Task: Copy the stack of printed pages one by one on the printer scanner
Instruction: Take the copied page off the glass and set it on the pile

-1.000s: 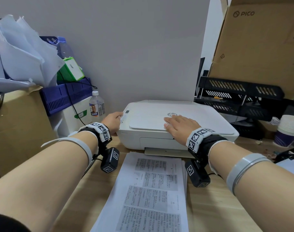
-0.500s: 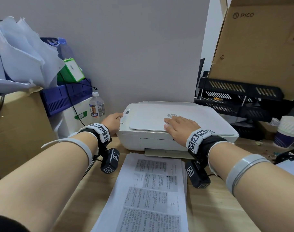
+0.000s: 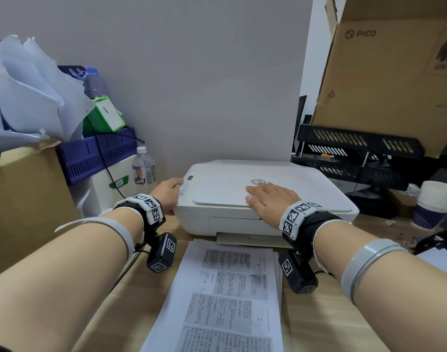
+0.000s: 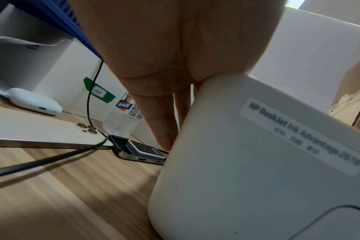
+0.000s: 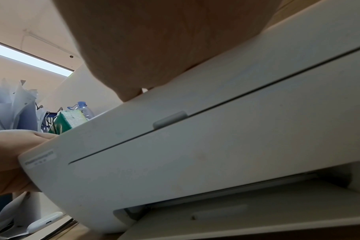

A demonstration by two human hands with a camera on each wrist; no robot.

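The white printer [image 3: 293, 184] stands at the back of the wooden desk with its scanner lid [image 3: 225, 189] closed. My right hand [image 3: 268, 199] lies flat on the lid's front edge, fingers straight. My left hand [image 3: 167, 193] is at the printer's left front corner, thumb on top by the control panel. In the left wrist view its fingers [image 4: 164, 121] run straight down the printer's side [image 4: 257, 162]. The stack of printed pages [image 3: 227, 295] lies face up on the desk in front of the printer, between my forearms. The output tray [image 5: 236, 219] shows no sheet.
A water bottle [image 3: 143, 167], a purple basket [image 3: 95, 153] and a cardboard box [image 3: 21, 199] crowd the left. A phone [image 4: 142, 152] and cable lie beside the printer's left side. Black letter trays [image 3: 357, 153], paper cups [image 3: 436, 204] and a large carton [image 3: 395, 72] stand on the right.
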